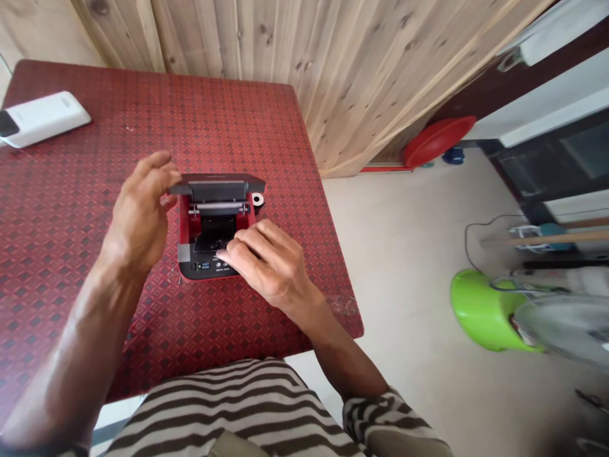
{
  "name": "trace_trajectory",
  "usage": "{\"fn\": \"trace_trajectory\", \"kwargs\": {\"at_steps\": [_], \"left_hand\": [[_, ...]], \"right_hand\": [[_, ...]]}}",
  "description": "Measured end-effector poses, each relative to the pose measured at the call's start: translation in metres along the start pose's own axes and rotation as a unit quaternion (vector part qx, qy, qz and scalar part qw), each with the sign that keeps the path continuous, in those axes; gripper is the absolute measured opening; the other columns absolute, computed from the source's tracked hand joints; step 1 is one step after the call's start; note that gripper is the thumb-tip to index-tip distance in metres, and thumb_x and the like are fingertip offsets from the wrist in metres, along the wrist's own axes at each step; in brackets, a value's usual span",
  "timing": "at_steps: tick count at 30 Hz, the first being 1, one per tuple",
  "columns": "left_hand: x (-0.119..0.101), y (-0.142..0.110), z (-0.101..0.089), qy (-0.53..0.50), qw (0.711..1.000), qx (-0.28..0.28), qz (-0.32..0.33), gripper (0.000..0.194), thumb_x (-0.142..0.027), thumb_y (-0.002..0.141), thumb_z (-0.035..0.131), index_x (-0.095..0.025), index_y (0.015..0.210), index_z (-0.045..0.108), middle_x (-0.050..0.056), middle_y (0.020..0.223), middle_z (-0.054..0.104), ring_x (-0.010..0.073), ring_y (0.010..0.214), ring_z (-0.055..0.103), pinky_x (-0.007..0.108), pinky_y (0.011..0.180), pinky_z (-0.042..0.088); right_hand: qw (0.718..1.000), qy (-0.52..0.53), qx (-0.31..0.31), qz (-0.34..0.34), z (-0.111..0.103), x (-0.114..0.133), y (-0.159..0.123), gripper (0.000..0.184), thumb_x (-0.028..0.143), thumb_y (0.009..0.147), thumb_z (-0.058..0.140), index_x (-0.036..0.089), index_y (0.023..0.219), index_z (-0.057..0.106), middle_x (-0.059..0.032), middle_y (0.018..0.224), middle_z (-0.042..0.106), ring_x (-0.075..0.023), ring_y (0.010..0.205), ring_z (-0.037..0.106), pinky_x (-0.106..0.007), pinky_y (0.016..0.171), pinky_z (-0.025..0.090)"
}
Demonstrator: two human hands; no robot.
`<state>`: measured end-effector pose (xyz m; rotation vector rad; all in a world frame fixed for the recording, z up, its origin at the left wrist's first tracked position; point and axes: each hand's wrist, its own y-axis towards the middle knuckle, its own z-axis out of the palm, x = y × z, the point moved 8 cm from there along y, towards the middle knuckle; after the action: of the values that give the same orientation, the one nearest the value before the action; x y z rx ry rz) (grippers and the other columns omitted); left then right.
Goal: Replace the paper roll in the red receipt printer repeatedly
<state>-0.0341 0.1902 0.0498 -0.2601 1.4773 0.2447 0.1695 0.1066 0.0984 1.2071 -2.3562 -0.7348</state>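
A small red and black machine (219,270), which looks like a label printer, lies on the table with its dark lid (219,181) raised. Inside, a metallic roller (219,207) spans its width, and a glossy dark piece (204,242) lies behind the front panel of buttons. My left hand (143,206) is at the lid's left corner, fingers above and thumb below the edge. Over the machine's front right, my right hand (271,257) is closed with thumb and fingertips together at the dark piece; what they pinch is hidden. A white ring-shaped end (257,199) shows at the machine's right side.
The red patterned table (228,127) stands against a wood-plank wall (266,38). A white box-shaped object (50,119) with a black end lies at the table's far left. On the floor to the right are a green bin (476,311) and a red basin (438,141).
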Motion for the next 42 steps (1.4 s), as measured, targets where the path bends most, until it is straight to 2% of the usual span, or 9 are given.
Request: {"fn": "trace_trajectory", "kwargs": {"at_steps": [3, 6, 10, 17, 22, 26, 31, 35, 42], "left_hand": [[0.021, -0.036, -0.013, -0.004, 0.997, 0.015, -0.071, 0.060, -0.043, 0.077, 0.088, -0.022, 0.131, 0.071, 0.015, 0.143, 0.074, 0.0370, 0.141, 0.066, 0.053, 0.120, 0.052], [0.033, -0.057, -0.022, 0.032, 0.996, 0.014, -0.087, 0.077, -0.047, 0.079, 0.092, -0.023, 0.147, 0.065, 0.017, 0.159, 0.066, 0.0423, 0.155, 0.057, 0.065, 0.132, 0.042], [0.042, -0.066, -0.017, 0.021, 0.994, 0.045, -0.093, 0.074, -0.050, 0.086, 0.089, -0.023, 0.151, 0.066, 0.016, 0.156, 0.071, 0.0413, 0.151, 0.063, 0.064, 0.128, 0.050], [0.038, -0.065, -0.014, 0.045, 0.996, 0.063, -0.047, 0.065, -0.050, 0.092, 0.083, -0.022, 0.149, 0.070, 0.014, 0.145, 0.077, 0.0374, 0.130, 0.077, 0.053, 0.106, 0.067], [0.040, -0.066, -0.014, 0.051, 0.996, 0.054, -0.048, 0.064, -0.046, 0.092, 0.082, -0.023, 0.151, 0.070, 0.013, 0.143, 0.078, 0.0358, 0.126, 0.078, 0.049, 0.102, 0.067], [0.039, -0.072, -0.015, 0.025, 0.997, 0.039, -0.055, 0.059, -0.049, 0.093, 0.081, -0.024, 0.146, 0.074, 0.012, 0.141, 0.079, 0.0372, 0.133, 0.075, 0.055, 0.114, 0.062], [0.036, -0.086, -0.018, -0.004, 0.997, 0.068, -0.043, 0.055, -0.052, 0.095, 0.078, -0.028, 0.144, 0.077, 0.010, 0.149, 0.077, 0.0397, 0.145, 0.069, 0.062, 0.126, 0.053], [0.042, -0.091, -0.028, 0.026, 0.997, 0.065, -0.033, 0.058, -0.045, 0.094, 0.083, -0.033, 0.150, 0.075, 0.009, 0.150, 0.076, 0.0401, 0.143, 0.070, 0.063, 0.124, 0.056], [0.044, -0.090, -0.032, 0.055, 0.996, 0.068, -0.025, 0.054, -0.044, 0.097, 0.082, -0.033, 0.150, 0.075, 0.009, 0.141, 0.080, 0.0389, 0.133, 0.076, 0.064, 0.120, 0.060]], "right_hand": [[1.000, -0.016, 0.006, -0.011, 0.003, 0.003, -0.004, 0.019, 0.020, 0.113, 0.068, 0.024, 0.095, 0.073, -0.0023, 0.089, 0.076, -0.0199, 0.083, 0.063, -0.036, 0.077, 0.056], [1.000, -0.005, 0.006, 0.009, 0.003, 0.001, -0.005, 0.020, 0.017, 0.112, 0.066, 0.026, 0.097, 0.074, -0.0030, 0.100, 0.082, -0.0207, 0.091, 0.070, -0.038, 0.084, 0.060], [0.998, 0.036, -0.016, 0.048, -0.003, -0.003, -0.005, 0.017, 0.014, 0.112, 0.067, 0.025, 0.102, 0.075, -0.0052, 0.124, 0.087, -0.0226, 0.116, 0.078, -0.042, 0.100, 0.062], [0.994, 0.066, 0.000, 0.083, -0.003, -0.002, -0.006, 0.020, 0.012, 0.113, 0.064, 0.023, 0.102, 0.076, -0.0065, 0.124, 0.089, -0.0220, 0.120, 0.083, -0.040, 0.104, 0.065], [0.992, 0.083, 0.003, 0.093, 0.000, -0.002, -0.008, 0.014, 0.014, 0.113, 0.065, 0.021, 0.108, 0.076, -0.0097, 0.129, 0.087, -0.0233, 0.123, 0.083, -0.040, 0.108, 0.067], [0.987, 0.115, -0.037, 0.110, -0.006, -0.002, -0.022, 0.016, 0.017, 0.112, 0.068, 0.022, 0.126, 0.073, -0.0121, 0.136, 0.085, -0.0260, 0.131, 0.080, -0.048, 0.111, 0.067], [0.959, 0.112, -0.164, 0.203, -0.027, -0.012, -0.062, 0.031, 0.012, 0.107, 0.069, 0.024, 0.136, 0.071, -0.0123, 0.125, 0.085, -0.0265, 0.119, 0.080, -0.048, 0.103, 0.067], [0.945, 0.117, -0.161, 0.260, -0.018, -0.018, -0.085, 0.027, 0.015, 0.110, 0.063, 0.026, 0.132, 0.073, -0.0101, 0.117, 0.085, -0.0255, 0.108, 0.082, -0.045, 0.094, 0.068], [0.929, 0.162, -0.152, 0.297, 0.012, -0.020, -0.096, 0.018, 0.023, 0.114, 0.058, 0.022, 0.121, 0.075, -0.0103, 0.112, 0.085, -0.0237, 0.103, 0.080, -0.042, 0.092, 0.066]]}}
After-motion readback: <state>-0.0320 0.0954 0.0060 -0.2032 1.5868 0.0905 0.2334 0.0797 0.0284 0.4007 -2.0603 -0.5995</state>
